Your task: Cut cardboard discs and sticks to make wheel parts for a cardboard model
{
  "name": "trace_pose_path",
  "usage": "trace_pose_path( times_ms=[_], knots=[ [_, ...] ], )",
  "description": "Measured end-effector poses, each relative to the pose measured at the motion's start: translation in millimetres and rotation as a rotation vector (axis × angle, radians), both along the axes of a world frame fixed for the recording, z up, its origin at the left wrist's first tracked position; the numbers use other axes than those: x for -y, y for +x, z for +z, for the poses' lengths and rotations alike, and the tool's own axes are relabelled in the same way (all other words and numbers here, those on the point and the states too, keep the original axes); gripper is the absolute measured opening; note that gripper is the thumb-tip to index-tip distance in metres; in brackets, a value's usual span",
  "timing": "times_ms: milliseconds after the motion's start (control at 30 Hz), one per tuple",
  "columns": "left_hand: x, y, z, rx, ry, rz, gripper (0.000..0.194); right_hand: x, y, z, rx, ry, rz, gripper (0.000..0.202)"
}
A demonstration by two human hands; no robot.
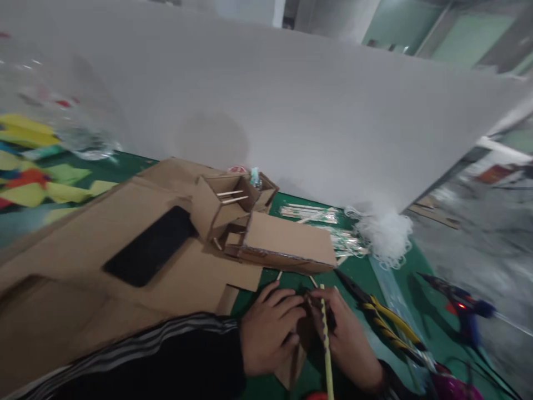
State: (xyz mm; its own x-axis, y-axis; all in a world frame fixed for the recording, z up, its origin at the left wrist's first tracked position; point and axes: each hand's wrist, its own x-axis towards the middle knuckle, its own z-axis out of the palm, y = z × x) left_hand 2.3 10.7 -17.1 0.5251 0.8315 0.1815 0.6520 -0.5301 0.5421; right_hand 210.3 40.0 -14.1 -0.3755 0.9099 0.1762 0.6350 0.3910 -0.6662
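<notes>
My left hand (272,328) lies palm down with fingers spread on a small cardboard piece (289,366) at the bottom centre. Beside it, my right hand (345,339) is curled, its fingertips at a small dark item too blurred to make out. A yellow patterned stick (326,344) runs upright in front of my right hand; whether the hand grips it is unclear. Just beyond both hands sits a cardboard box structure (291,239), with open compartments (229,203) at its left holding thin wooden sticks.
A black phone (150,244) rests on large cardboard sheets (95,239). To the right are yellow-black pliers (387,316), a blue glue gun (462,305) and white stringy material (385,236). Packaged sticks (310,213) lie beyond the box. Coloured papers (66,191) are at left.
</notes>
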Motion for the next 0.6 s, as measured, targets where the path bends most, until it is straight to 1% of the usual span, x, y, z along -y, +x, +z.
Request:
trace_pose_path(
  times_ms=[67,167,267,367,433,500,600],
  knots=[
    [-0.3,0.5,-4.8,-0.005,0.036,0.026,0.034,-2.0,-0.1,2.8,-0.083,0.0,-0.06,0.016],
    [-4.2,-0.6,-9.3,-0.017,0.082,0.003,0.039,-5.1,2.7,2.3,-0.114,-0.03,-0.179,0.016],
    [-11.2,0.2,-2.3,-0.062,0.115,-0.022,0.04,-7.0,7.1,-0.9,-0.119,-0.045,-0.247,0.014],
    [-18.4,6.4,8.1,-0.095,0.135,-0.002,0.033,-8.3,10.5,-3.5,-0.116,-0.016,-0.232,0.013],
    [-21.4,12.4,9.4,-0.105,0.183,-0.045,0.031,-9.2,11.2,-3.7,-0.116,0.007,-0.194,0.016],
    [-22.0,17.8,5.4,-0.111,0.211,-0.089,0.035,-9.7,10.6,-2.1,-0.119,0.018,-0.174,0.019],
    [-19.5,20.7,-4.5,-0.11,0.176,-0.072,0.041,-9.2,8.7,3.4,-0.134,-0.007,-0.185,0.016]
  ],
)
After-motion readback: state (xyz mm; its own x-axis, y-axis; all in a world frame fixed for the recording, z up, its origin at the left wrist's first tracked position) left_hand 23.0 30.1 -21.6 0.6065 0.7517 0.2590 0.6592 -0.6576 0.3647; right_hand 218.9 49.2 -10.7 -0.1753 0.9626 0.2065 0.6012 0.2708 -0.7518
